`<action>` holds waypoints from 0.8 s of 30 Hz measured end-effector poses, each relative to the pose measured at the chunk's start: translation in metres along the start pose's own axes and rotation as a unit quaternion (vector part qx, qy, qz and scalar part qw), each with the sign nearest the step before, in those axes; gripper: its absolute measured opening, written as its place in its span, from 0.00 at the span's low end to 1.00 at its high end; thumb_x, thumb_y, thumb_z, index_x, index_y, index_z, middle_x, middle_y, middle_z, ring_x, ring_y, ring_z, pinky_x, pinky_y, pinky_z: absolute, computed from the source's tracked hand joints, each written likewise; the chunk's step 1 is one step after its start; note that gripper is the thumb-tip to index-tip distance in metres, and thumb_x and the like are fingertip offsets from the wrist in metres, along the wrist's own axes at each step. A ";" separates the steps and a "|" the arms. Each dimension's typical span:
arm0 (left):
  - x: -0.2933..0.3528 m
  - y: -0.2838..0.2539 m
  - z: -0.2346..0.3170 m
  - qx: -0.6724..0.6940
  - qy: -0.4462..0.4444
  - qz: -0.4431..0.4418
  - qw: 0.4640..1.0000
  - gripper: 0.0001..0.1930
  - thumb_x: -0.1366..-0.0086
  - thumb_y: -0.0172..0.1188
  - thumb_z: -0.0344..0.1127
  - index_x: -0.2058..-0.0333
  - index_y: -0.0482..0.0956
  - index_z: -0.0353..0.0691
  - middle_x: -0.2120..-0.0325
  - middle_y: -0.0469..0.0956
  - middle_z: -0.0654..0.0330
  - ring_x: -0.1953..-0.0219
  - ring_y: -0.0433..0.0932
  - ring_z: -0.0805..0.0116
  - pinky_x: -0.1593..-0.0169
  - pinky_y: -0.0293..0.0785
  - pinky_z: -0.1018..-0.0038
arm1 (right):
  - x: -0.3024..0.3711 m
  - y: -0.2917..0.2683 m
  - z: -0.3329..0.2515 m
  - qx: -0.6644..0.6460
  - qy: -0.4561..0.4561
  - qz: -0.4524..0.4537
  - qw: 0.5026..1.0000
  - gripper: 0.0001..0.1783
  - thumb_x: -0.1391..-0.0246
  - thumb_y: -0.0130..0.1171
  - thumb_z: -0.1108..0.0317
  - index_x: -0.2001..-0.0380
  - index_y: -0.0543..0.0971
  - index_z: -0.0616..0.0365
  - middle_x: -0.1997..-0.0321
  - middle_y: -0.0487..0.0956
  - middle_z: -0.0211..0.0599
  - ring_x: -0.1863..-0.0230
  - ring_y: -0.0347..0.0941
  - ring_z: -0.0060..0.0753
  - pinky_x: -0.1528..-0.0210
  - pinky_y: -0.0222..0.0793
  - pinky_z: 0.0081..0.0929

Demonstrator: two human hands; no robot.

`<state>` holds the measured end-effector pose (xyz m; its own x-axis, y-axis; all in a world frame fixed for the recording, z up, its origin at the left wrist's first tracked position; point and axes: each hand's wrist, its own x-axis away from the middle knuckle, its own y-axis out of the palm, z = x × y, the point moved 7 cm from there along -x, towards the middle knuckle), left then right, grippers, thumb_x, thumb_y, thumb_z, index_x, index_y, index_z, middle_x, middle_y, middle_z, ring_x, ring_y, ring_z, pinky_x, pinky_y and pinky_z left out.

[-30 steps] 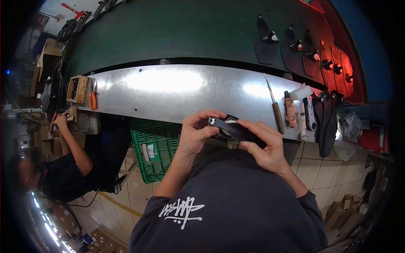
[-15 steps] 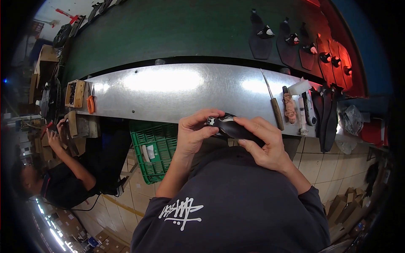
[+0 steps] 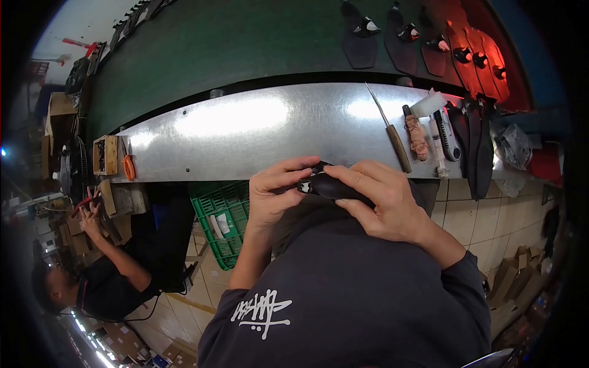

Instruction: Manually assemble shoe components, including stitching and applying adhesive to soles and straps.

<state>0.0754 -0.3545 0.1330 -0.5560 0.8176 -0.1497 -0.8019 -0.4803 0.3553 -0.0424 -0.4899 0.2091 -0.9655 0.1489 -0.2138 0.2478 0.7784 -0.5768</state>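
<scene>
Held between my two hands above the metal bench's front edge is a glossy black, curved, strap-like piece [image 3: 336, 186]. It has a small black-and-white or silvery part at its left end. My left hand [image 3: 270, 193] pinches that end between thumb and fingers. My right hand [image 3: 386, 202] has its fingers on top of the black piece and its thumb below. The right end lies hidden in my right palm. What exactly the piece is, I cannot make out.
On the metal bench [image 3: 245, 141] lie an awl [image 3: 396, 144], a wrapped-handle tool [image 3: 417, 138], a utility knife [image 3: 450, 135], black straps [image 3: 477, 153], orange-handled scissors [image 3: 128, 165] and a wooden box [image 3: 111, 154]. Black pieces [image 3: 359, 49] rest on a green belt [image 3: 233, 49]. A green crate [image 3: 227, 248] stands below; a co-worker [image 3: 104, 270] sits left.
The view has shifted slightly, moving the bench and tools leftward in it. My right hand has moved a little left along the black piece, and my left fingers have shifted at its end.
</scene>
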 end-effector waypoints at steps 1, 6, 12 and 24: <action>0.000 0.000 -0.001 0.000 -0.003 -0.002 1.000 0.19 0.50 0.60 0.17 0.56 0.82 0.33 0.50 0.75 0.40 0.48 0.76 0.55 0.46 0.73 0.69 | 0.000 0.000 0.000 -0.005 -0.008 0.011 1.000 0.27 0.59 0.65 0.76 0.50 0.77 0.60 0.67 0.77 0.42 0.69 0.74 0.40 0.66 0.70 0.31; -0.001 0.002 -0.003 -0.009 -0.003 0.002 1.000 0.21 0.50 0.61 0.17 0.54 0.81 0.34 0.47 0.72 0.38 0.45 0.74 0.53 0.42 0.70 0.67 | 0.000 0.000 0.001 -0.004 -0.016 0.031 0.999 0.26 0.58 0.65 0.75 0.51 0.78 0.59 0.67 0.77 0.40 0.69 0.74 0.41 0.66 0.70 0.31; -0.004 0.011 -0.001 -0.022 -0.005 -0.020 1.000 0.25 0.52 0.55 0.14 0.53 0.80 0.33 0.46 0.71 0.39 0.44 0.74 0.56 0.42 0.68 0.70 | 0.001 0.002 0.002 0.023 -0.022 0.026 0.999 0.25 0.57 0.65 0.75 0.51 0.77 0.58 0.68 0.76 0.38 0.70 0.74 0.40 0.67 0.70 0.31; -0.002 0.019 -0.008 -0.067 -0.104 0.020 0.992 0.22 0.41 0.50 0.16 0.47 0.75 0.34 0.42 0.69 0.48 0.43 0.71 0.63 0.50 0.76 0.76 | 0.004 0.012 0.034 -0.100 0.080 0.019 0.992 0.22 0.54 0.61 0.77 0.52 0.76 0.63 0.59 0.79 0.45 0.60 0.77 0.45 0.57 0.71 0.33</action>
<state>0.0589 -0.3677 0.1324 -0.5420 0.8381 0.0615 -0.8095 -0.5403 0.2300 -0.0406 -0.5005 0.1746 -0.9604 0.2617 -0.0958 0.2779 0.8738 -0.3990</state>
